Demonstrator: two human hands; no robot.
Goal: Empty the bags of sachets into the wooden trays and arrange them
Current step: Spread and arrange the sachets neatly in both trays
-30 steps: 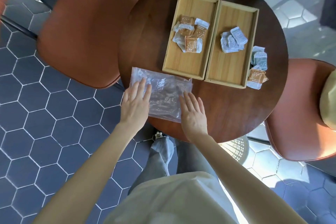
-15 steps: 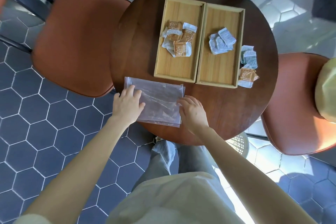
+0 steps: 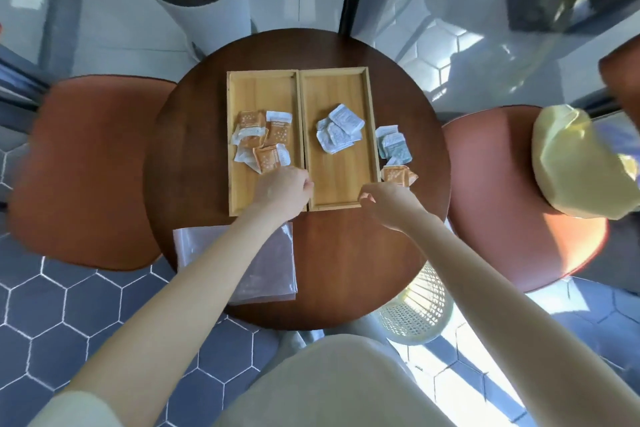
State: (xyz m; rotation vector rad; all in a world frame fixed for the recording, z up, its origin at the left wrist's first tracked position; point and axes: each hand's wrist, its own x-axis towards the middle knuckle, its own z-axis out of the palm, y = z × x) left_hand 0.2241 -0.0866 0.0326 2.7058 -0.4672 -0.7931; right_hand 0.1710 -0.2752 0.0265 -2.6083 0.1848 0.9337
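Pale matt wooden trays point(image 3: 263, 90), glossy dark wood table point(image 3: 194, 163), clear plastic bag point(image 3: 273, 270)

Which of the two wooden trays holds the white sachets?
The right tray: its sachets are all white, while the left tray holds orange ones.

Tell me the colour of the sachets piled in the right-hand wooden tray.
White sachets, seen from the head camera; any print is too blurred to read.
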